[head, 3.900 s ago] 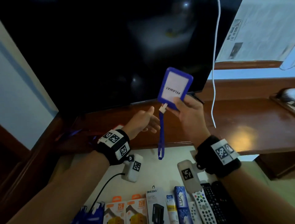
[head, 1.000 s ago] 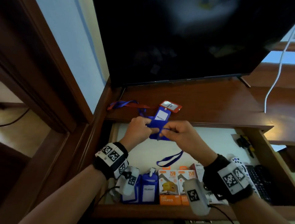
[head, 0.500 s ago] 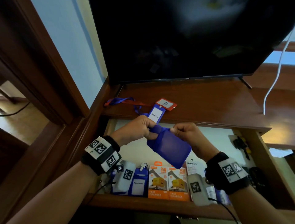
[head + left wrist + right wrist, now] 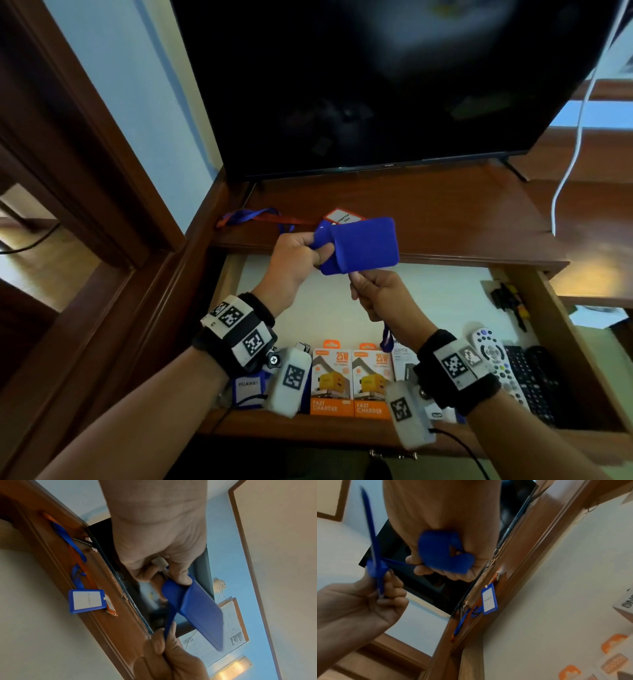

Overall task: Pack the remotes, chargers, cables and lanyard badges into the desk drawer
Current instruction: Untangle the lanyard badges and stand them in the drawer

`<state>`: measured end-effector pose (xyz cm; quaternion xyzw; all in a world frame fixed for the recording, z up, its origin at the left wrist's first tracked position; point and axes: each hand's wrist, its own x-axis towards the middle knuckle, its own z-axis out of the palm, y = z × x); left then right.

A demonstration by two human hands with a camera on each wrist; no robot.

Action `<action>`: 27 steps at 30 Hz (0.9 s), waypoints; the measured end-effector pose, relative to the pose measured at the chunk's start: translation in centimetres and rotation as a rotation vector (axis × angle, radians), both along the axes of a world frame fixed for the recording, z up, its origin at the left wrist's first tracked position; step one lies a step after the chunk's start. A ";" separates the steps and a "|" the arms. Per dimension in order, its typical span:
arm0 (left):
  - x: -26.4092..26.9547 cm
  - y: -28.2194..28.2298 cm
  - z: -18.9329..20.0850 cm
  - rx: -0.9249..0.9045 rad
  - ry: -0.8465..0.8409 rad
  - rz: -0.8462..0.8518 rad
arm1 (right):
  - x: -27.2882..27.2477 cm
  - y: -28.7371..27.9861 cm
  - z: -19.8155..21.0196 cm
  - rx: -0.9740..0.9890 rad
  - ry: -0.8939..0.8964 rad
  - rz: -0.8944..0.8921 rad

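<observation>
Stiff, light blue badge [image 4: 363, 245] gripped at its clip end by left hand [image 4: 294, 263], limp strap [image 4: 169, 622] pinched by right hand [image 4: 380, 294]; best handled by holder edges.

In front of you stands a dark wooden surface [image 4: 428, 219] with a large black screen [image 4: 376, 78] on it. The wall [image 4: 113, 68] on your left is pale blue, framed by dark brown wood [image 4: 85, 144]. Far left you see a lighter floor [image 4: 41, 246]. A white cord [image 4: 575, 144] hangs at right, where warm light reflects on the wood.
</observation>
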<state>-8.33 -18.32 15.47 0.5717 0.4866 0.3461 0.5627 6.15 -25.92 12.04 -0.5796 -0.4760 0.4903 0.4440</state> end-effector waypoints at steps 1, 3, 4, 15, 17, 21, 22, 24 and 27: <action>0.1 0.0 -0.1 0.006 0.005 0.016 | -0.3 -0.2 0.3 0.019 -0.061 0.016; 0.0 0.0 -0.4 0.040 0.040 0.038 | -0.8 -0.2 0.6 0.057 -0.197 0.049; -0.2 0.1 -0.6 0.074 0.076 0.041 | -0.9 -0.2 0.9 0.079 -0.268 0.075; -3.5 1.1 -0.8 0.382 0.825 -0.637 | -0.9 0.8 3.1 0.114 -0.547 0.264; -3.7 0.5 -0.9 0.315 0.856 -0.792 | -0.7 1.1 2.8 0.107 -0.507 0.253; -4.7 0.4 -1.6 0.217 0.763 -0.861 | -0.7 1.1 1.8 0.060 -0.414 0.241; -5.1 0.6 -1.8 0.190 0.690 -0.848 | -0.7 1.0 1.4 0.042 -0.374 0.224; -5.9 0.6 -1.9 0.124 0.501 -0.785 | -0.8 1.0 0.8 0.013 -0.279 0.191; -6.2 0.3 -2.3 0.058 0.252 -0.614 | -1.4 1.2 -0.2 0.024 -0.138 0.140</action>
